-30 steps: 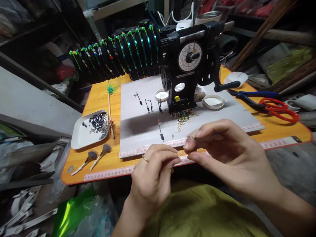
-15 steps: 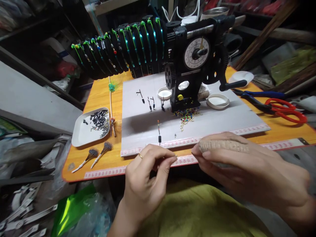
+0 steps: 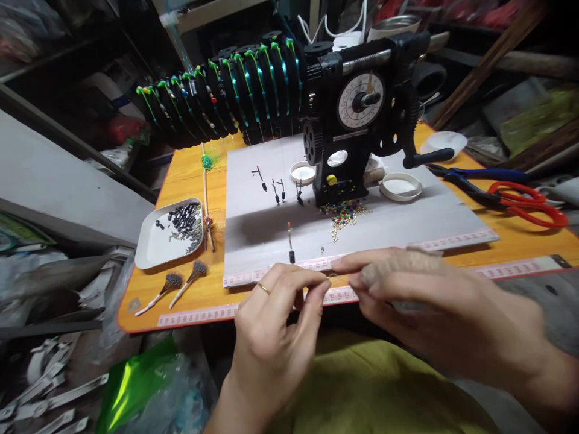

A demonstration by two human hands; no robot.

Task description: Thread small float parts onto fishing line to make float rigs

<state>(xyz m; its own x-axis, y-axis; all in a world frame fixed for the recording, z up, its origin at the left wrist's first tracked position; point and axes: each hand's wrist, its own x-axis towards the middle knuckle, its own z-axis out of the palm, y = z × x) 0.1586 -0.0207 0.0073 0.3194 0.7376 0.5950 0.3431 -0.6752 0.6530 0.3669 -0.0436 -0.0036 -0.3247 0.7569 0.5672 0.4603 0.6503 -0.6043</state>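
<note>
My left hand (image 3: 275,319), with a ring on one finger, is closed in a pinch at the table's front edge. Whatever its fingertips hold is too small to name. Close by on the right, my right hand (image 3: 434,301) has its thumb and a finger pressed together, while another finger reaches toward the left fingertips. A beige ribbed wrap (image 3: 407,263) lies along a finger of that hand. Between the hands shows a tiny thin thing (image 3: 333,275), perhaps wire or line. Beyond them, a black float-like piece (image 3: 292,256) hangs at the grey board (image 3: 257,223).
A black geared winder (image 3: 339,144) with dial and crank stands on the board, near loose coloured beads (image 3: 346,212). Left is a white tray (image 3: 149,253) of small black and grey parts. Right lie blue-handled pliers (image 3: 479,175) and red-handled scissors (image 3: 534,205). Measuring tape (image 3: 199,316) lines the edge.
Both hands have come closer together. One right finger has stretched out toward the left fingertips. The view has shifted slightly.
</note>
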